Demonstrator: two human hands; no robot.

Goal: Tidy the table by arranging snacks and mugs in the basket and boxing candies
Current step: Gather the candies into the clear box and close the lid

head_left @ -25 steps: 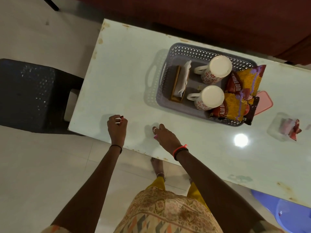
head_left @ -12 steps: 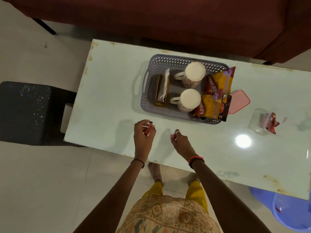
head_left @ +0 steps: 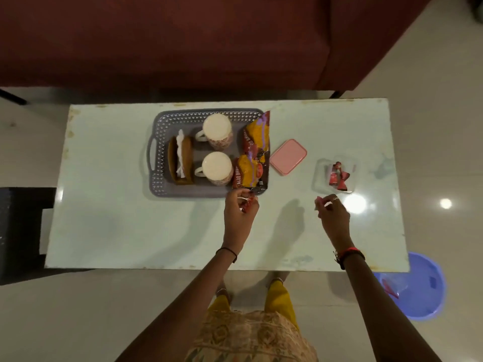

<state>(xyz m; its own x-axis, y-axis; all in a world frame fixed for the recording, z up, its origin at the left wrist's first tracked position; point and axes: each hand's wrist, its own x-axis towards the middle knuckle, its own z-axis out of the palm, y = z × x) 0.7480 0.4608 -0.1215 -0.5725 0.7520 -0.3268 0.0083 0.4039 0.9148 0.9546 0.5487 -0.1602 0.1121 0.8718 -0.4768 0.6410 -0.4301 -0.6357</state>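
Clear box (head_left: 320,176) at table's (head_left: 130,231) 3 o'clock holds few candies (head_left: 337,176), pink lid (head_left: 288,156) off at its 10; right hand (head_left: 333,211) pinches pink candy (head_left: 318,202), left hand (head_left: 241,207) red candy (head_left: 247,203); mugs (head_left: 217,167), snacks (head_left: 254,142) in basket (head_left: 156,152); boxing, lidding remain.

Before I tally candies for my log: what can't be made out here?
Head view:
- candies in the clear box: overlapping, uncountable.
- left hand grip: curled fingers hide all but red bits.
- right hand pinch: pale pink, too small to identify.
- blue tub contents: dim, partly behind the table.
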